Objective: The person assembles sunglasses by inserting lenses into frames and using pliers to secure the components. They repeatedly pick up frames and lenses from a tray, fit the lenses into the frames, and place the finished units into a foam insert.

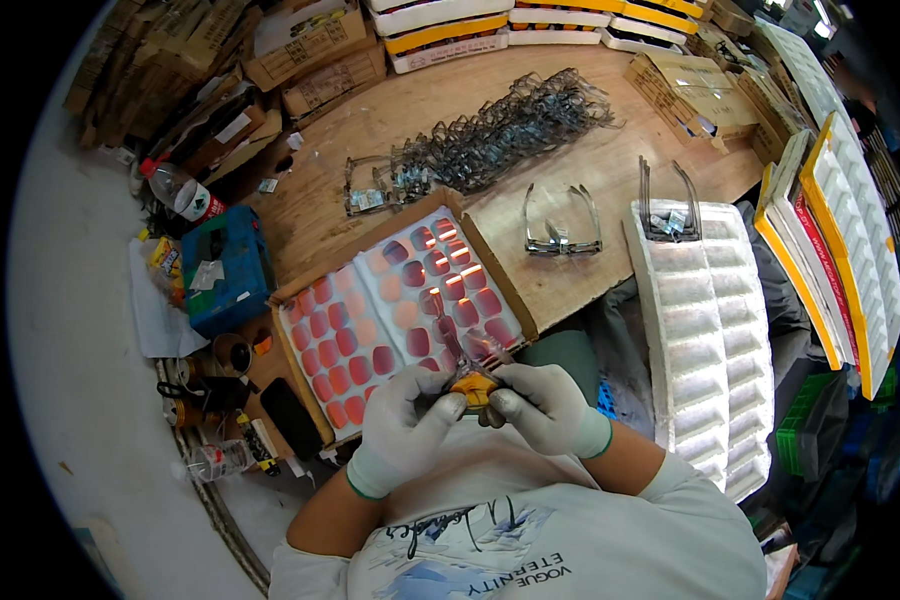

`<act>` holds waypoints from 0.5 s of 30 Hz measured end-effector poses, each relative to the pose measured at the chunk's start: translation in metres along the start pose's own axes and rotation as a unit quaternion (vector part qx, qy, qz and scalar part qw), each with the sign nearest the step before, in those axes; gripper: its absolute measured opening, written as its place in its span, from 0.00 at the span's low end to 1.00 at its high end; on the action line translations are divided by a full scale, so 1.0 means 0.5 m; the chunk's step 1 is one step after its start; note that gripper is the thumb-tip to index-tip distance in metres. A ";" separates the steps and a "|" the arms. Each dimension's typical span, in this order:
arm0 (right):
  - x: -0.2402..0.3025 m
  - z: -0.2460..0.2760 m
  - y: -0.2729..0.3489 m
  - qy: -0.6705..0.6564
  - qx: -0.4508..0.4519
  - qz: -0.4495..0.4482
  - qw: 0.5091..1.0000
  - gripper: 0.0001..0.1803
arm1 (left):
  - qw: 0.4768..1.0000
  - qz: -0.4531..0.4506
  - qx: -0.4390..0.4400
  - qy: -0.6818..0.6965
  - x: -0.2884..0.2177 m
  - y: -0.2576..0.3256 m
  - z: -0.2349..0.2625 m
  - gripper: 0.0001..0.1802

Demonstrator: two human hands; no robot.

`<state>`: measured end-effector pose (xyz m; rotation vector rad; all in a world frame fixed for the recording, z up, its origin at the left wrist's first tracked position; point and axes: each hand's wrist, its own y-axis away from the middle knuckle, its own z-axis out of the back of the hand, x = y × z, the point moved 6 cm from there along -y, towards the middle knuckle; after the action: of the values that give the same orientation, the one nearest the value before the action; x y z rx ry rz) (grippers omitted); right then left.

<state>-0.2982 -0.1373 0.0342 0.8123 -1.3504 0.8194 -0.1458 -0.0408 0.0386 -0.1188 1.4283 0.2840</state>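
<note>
In front of my chest I hold a pair of glasses with clear-looking arms pointing away from me and an amber-orange area at its front. My left hand, in a white glove with a green cuff, pinches its left side. My right hand, gloved the same way, grips the right side. Just beyond my hands lies a shallow cardboard box holding white sheets with rows of reddish tinted lenses. Another pair of glasses rests, arms up, on the wooden table.
A long heap of tangled glasses frames spans the table's far side. To the right is a white compartment tray with glasses at its far end. A blue box, a plastic bottle and a black phone are left.
</note>
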 end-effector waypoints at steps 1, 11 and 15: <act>0.012 -0.002 0.002 0.022 -0.003 0.012 1.000 0.11 | 1.000 0.007 -0.015 -0.011 0.002 0.008 -0.002 0.09; 0.040 0.017 0.006 -0.016 0.129 0.096 0.987 0.11 | 0.990 -0.138 0.029 0.000 -0.053 0.044 -0.018 0.10; 0.044 0.010 0.000 -0.027 0.127 0.096 0.987 0.11 | 0.991 -0.126 0.038 0.011 -0.043 0.052 -0.016 0.11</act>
<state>-0.2997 -0.1412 0.0564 0.9165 -1.4053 1.1459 -0.1627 -0.0207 0.0608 -0.2395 1.4270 0.0206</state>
